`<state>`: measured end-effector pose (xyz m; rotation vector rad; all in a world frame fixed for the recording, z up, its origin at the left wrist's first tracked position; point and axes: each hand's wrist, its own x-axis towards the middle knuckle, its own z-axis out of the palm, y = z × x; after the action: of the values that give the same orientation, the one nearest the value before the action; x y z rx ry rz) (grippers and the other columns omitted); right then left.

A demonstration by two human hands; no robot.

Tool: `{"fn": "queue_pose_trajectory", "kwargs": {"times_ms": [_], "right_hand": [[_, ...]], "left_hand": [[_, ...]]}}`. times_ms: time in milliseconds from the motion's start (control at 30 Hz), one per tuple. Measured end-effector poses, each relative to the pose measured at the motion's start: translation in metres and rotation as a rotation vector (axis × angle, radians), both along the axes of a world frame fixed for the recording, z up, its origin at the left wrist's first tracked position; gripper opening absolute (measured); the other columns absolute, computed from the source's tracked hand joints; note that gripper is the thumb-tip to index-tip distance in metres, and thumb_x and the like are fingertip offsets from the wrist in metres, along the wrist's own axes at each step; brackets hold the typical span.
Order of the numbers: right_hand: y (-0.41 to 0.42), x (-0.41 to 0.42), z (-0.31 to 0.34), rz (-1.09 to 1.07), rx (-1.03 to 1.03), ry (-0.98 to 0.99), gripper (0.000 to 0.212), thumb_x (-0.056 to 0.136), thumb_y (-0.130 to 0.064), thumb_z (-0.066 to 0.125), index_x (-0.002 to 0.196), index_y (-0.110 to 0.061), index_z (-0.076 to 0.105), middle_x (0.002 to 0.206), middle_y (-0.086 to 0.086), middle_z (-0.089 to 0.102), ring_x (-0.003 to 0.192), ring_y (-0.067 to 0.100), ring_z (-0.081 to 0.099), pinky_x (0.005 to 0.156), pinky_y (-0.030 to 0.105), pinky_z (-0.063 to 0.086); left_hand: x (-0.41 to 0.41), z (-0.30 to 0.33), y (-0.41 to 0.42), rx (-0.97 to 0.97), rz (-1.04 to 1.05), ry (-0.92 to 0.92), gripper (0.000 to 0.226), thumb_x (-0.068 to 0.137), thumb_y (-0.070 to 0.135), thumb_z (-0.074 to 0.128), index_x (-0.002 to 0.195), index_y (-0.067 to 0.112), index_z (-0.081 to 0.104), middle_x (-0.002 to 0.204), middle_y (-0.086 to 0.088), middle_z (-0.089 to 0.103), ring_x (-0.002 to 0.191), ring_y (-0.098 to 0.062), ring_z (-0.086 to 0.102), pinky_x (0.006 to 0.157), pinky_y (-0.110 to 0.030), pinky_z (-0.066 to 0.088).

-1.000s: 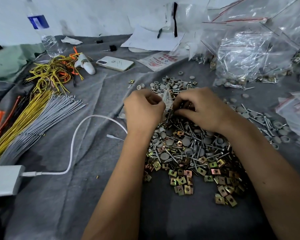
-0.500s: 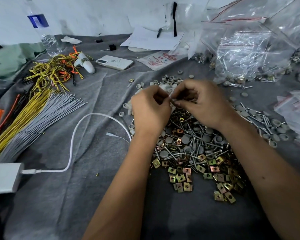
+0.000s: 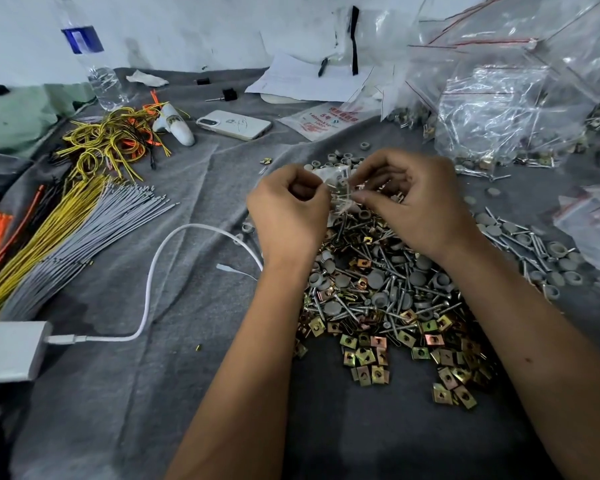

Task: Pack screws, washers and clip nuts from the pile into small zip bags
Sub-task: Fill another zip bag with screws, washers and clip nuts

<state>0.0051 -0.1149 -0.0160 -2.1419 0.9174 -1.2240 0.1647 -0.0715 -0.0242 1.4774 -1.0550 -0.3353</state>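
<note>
1. Above the far edge of the pile (image 3: 388, 299), both hands were raised and held one small zip bag (image 3: 338, 188) between them; the bag hung clear of the grey cloth (image 3: 194, 393) that covered the worktop.
2. The left hand (image 3: 288, 216) had its grip curled and pressed together on the bag's left side, thumb against forefinger.
3. The right hand (image 3: 413, 199) pinched the bag's right side in the same way, its other fingers loosely bent.
4. Some metal pieces seemed to lie inside the bag, though the plastic was too small and shiny to count them or tell their kind; whether the zip was being sealed or held apart I could not tell.
5. Done, by my judgement: a heap of filled bags (image 3: 499, 112) lay at the far right, with screws and nuts showing through the plastic.
6. Left to do, by my judgement, was a good deal: the pile was large, with brass-coloured clip nuts (image 3: 364, 362) along its near edge, grey washers (image 3: 376, 278) and screws (image 3: 347, 306) mixed across the middle, and more of both strewn to the right.
7. A flat packet (image 3: 323, 121), perhaps of unused bags, lay beyond the pile beside a phone (image 3: 234, 124).
</note>
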Motion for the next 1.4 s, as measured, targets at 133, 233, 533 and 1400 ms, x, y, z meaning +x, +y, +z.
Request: {"fn": "queue_pose_trajectory", "kwargs": {"times_ms": [133, 233, 533, 1400], "right_hand": [[0.003, 0.0, 0.003, 0.084, -0.082, 0.084, 0.014, 0.082, -0.018, 0.084, 0.093, -0.018, 0.075, 0.09, -0.012, 0.071, 0.082, 0.002, 0.067, 0.072, 0.015, 0.052], [0.01, 0.01, 0.001, 0.243, -0.071, 0.382, 0.025, 0.079, -0.038, 0.083, 0.101, -0.028, 0.078, 0.097, -0.016, 0.069, 0.097, 0.006, 0.061, 0.088, 0.035, 0.051], [0.017, 0.02, -0.002, 0.431, 0.122, 0.659, 0.026, 0.077, -0.056, 0.081, 0.091, -0.035, 0.073, 0.1, -0.015, 0.057, 0.094, 0.002, 0.058, 0.088, 0.032, 0.049], [0.002, 0.003, 0.004, -0.097, -0.186, 0.162, 0.017, 0.08, -0.025, 0.086, 0.091, -0.012, 0.081, 0.082, -0.001, 0.069, 0.07, 0.007, 0.062, 0.064, 0.017, 0.048]], "left_hand": [[0.008, 0.0, 0.0, -0.014, 0.113, 0.024, 0.02, 0.079, 0.001, 0.074, 0.07, 0.018, 0.072, 0.055, 0.012, 0.061, 0.047, 0.002, 0.054, 0.048, -0.013, 0.041], [0.015, 0.0, 0.001, -0.046, 0.204, 0.06, 0.021, 0.078, 0.004, 0.075, 0.069, 0.022, 0.07, 0.053, 0.015, 0.06, 0.048, 0.003, 0.056, 0.052, -0.011, 0.042], [0.024, -0.002, -0.003, -0.03, 0.299, 0.163, 0.008, 0.077, 0.01, 0.075, 0.074, 0.018, 0.075, 0.057, 0.011, 0.063, 0.05, 0.0, 0.057, 0.057, -0.021, 0.049], [0.005, -0.007, -0.003, 0.053, -0.118, -0.097, 0.011, 0.082, 0.004, 0.078, 0.076, 0.013, 0.074, 0.064, 0.007, 0.068, 0.056, -0.002, 0.062, 0.054, -0.017, 0.049]]}}
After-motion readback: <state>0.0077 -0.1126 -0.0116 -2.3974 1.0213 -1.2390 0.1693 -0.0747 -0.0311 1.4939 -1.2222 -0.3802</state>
